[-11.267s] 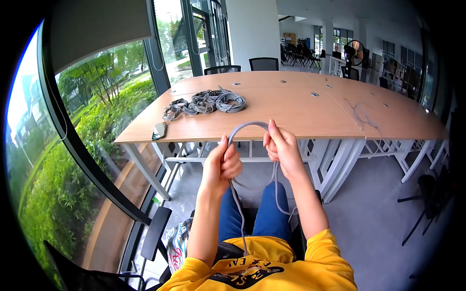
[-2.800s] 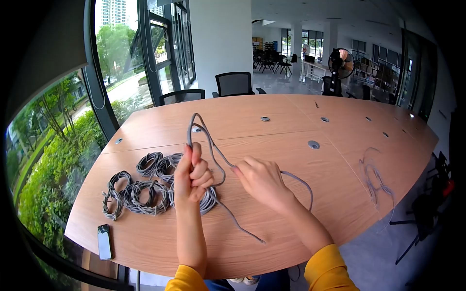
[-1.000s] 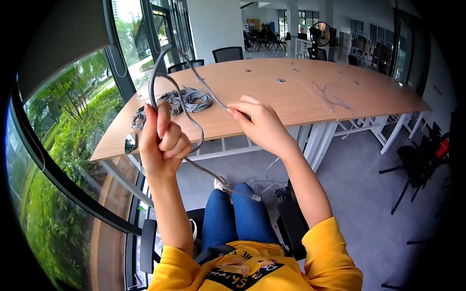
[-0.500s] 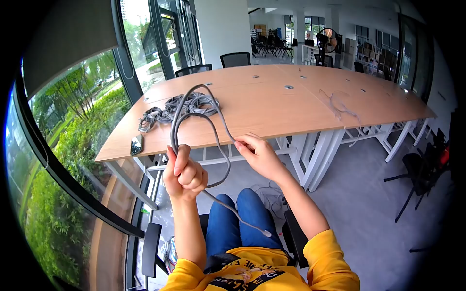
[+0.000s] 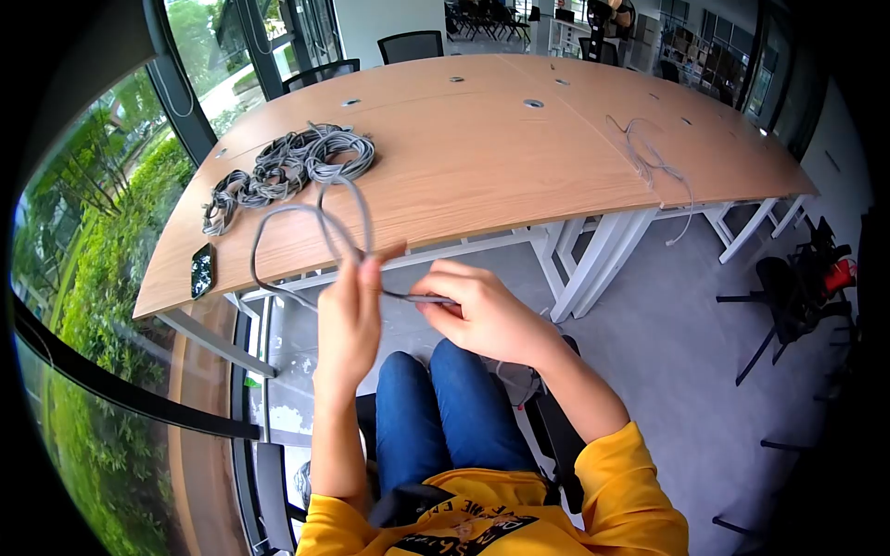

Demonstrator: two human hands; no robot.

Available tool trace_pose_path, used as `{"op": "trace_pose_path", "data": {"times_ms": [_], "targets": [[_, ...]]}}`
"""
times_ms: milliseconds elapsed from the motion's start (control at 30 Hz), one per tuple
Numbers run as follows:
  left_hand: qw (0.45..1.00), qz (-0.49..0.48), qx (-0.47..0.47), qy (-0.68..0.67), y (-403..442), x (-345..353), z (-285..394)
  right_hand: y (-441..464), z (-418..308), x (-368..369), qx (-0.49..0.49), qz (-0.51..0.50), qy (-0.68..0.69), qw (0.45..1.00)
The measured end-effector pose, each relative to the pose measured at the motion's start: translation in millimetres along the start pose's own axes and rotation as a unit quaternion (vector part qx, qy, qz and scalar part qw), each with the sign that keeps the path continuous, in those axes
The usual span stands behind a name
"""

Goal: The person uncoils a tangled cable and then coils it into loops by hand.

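A grey network cable hangs in loose loops from my left hand, whose thumb and fingers pinch it. Beside it, a little to the right, my right hand is closed on another stretch of the same cable. Both hands are in front of the table's near edge, above my lap. The cable's ends cannot be made out. Beyond the hands, several coiled grey cables lie heaped on the left part of the wooden table.
A black phone lies near the table's left corner. A thin pale cable lies on the right part, one end hanging over the edge. Windows border the left side. A folded black chair stands on the floor at right.
The camera has tilted down. My hands have come closer together, and the cable loops have swung left. The plug end that hung over my lap is no longer visible.
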State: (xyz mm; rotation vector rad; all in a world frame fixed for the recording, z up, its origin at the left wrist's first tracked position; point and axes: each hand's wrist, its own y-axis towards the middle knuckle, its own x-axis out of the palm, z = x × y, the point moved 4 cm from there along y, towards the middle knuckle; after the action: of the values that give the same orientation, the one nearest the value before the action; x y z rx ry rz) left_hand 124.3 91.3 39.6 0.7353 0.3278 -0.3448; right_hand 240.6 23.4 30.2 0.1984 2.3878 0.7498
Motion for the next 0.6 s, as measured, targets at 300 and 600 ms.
{"op": "trace_pose_path", "data": {"times_ms": [300, 600], "targets": [[0.773, 0.087, -0.14, -0.612, 18.4, -63.6, -50.3, 5.0, 93.0, -3.1, 0.143, 0.071, -0.09, 0.983], [0.768, 0.17, 0.012, -0.617, 10.0, -158.5, -82.6, -30.6, 180.2, 6.0, 0.323, -0.021, -0.26, 0.91]]}}
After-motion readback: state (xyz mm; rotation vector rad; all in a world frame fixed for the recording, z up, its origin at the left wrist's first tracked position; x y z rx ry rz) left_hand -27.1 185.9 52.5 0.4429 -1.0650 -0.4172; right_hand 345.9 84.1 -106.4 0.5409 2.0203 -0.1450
